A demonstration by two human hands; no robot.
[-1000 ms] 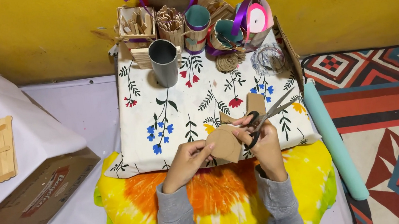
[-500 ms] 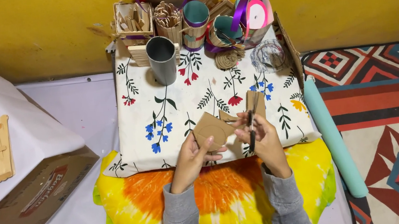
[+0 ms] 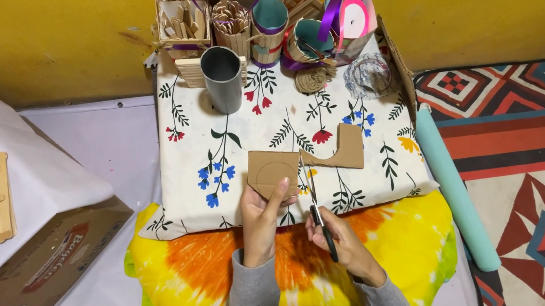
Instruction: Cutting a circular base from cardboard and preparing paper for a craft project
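— Cardboard, brown and flat, is what both hands are busy with. The cardboard piece (image 3: 301,163) lies low over the flower-printed cloth (image 3: 233,171), with a drawn circle on its left part and a curved tail running out to the right.

— Who holds what?

— The left hand (image 3: 263,219) pinches the circle end from below, thumb on top near the lower edge, fingers closed on the sheet. The right hand (image 3: 336,234) is wrapped narrow around the black handles of the scissors (image 3: 316,203).

— Which way do the blades run?

— Almost straight away from the person, tips up at the card. Their long axis stands nearly upright in the view, while the card's long axis runs left to right, so the two cross. The blade tips meet the sheet just right of the circle, between it and the tail.

— Are the blades open?

— They look close together, only a thin gap; I cannot tell if card sits between them.

— Which hand is nearer the circle?

— The left, touching it. The right hand sits nearer the body, below and slightly right of it.

— Around them?

— A grey metal cup (image 3: 223,76) stands at the far side of the cloth, well apart, with stick-built holders (image 3: 181,21) and ribbon spools (image 3: 349,18) behind. A rolled teal mat (image 3: 450,180) lies along the right edge.
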